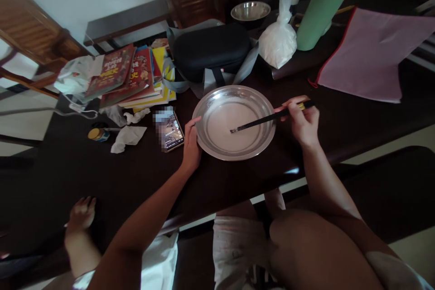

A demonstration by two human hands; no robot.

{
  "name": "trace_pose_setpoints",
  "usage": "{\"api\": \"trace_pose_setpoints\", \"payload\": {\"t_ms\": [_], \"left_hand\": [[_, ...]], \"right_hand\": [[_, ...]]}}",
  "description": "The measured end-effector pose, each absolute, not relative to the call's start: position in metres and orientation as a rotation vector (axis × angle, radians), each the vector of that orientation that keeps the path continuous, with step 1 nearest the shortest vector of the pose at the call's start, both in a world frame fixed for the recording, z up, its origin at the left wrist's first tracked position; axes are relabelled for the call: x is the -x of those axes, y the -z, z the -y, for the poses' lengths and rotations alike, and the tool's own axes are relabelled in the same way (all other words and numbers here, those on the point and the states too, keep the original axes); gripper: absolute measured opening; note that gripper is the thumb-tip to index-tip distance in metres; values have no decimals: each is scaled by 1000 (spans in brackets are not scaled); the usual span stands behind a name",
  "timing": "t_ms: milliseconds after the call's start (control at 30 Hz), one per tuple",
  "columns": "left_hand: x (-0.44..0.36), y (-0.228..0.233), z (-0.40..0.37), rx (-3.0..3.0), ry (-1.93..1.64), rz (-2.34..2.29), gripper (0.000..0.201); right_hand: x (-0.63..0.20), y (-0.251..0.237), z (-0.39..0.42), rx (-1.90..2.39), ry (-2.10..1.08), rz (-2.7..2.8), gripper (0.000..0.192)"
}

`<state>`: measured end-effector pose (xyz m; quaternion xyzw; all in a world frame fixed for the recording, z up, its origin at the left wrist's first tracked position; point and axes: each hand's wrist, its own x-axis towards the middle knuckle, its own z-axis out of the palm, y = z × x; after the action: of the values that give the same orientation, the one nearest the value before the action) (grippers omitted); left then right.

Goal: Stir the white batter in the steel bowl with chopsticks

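— So, how far along is the mixing looking?

— Well under way, I'd judge. The right hand (303,122) is pinching the chopsticks (268,120) near their top end, its fingers (288,108) curled closed around them, and their tips are dipping into the white liquid (231,129) in the middle of the steel pan (261,142).

— And the other hand?

— The left hand (190,147) is bracing the pan at its left rim, thumb resting on the edge and fingers tucked loosely along the outside, so it is steadying rather than gripping hard.

— Where is the pan sitting?

— On the dark desk (136,176), near the front edge, just right of a phone (170,131) and in front of a black case (210,50).

— Is the liquid looking smooth?

— It is looking even and pale, with no lumps that I can make out, though the light is dim. I'd guess the ingredients are already combined and only stirring is going on.

— Anything still unused?

— A white bag (278,41) of powder is standing behind the pan beside a green cylinder (322,4), knotted or twisted at the top, and a small steel bowl (250,11) is sitting further back. Whether more is needed from them I cannot tell.
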<state>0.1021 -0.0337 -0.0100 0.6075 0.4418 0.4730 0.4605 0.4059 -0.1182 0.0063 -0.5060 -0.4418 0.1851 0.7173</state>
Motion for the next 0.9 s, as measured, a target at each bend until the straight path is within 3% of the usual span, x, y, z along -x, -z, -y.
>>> {"api": "trace_pose_setpoints", "payload": {"t_ms": [100, 267, 433, 600, 767, 900], "left_hand": [[-102, 10, 34, -1518, -1164, -1092, 46], [-103, 10, 33, -1472, -1166, -1091, 48], [-104, 9, 34, -1474, -1177, -1086, 49], [-104, 9, 34, -1474, -1169, -1081, 45], [-102, 8, 35, -1511, -1153, -1111, 46], [-102, 7, 35, -1530, -1152, -1104, 43]], "right_hand": [[-407, -6, 119, 1171, -461, 1067, 26], [-409, -4, 117, 1118, -272, 897, 31], [-408, -5, 117, 1169, -432, 1061, 30], [-411, -3, 117, 1125, -288, 917, 29], [-409, -7, 120, 1155, -432, 1060, 31], [-408, -9, 120, 1183, -321, 1005, 32]]}}
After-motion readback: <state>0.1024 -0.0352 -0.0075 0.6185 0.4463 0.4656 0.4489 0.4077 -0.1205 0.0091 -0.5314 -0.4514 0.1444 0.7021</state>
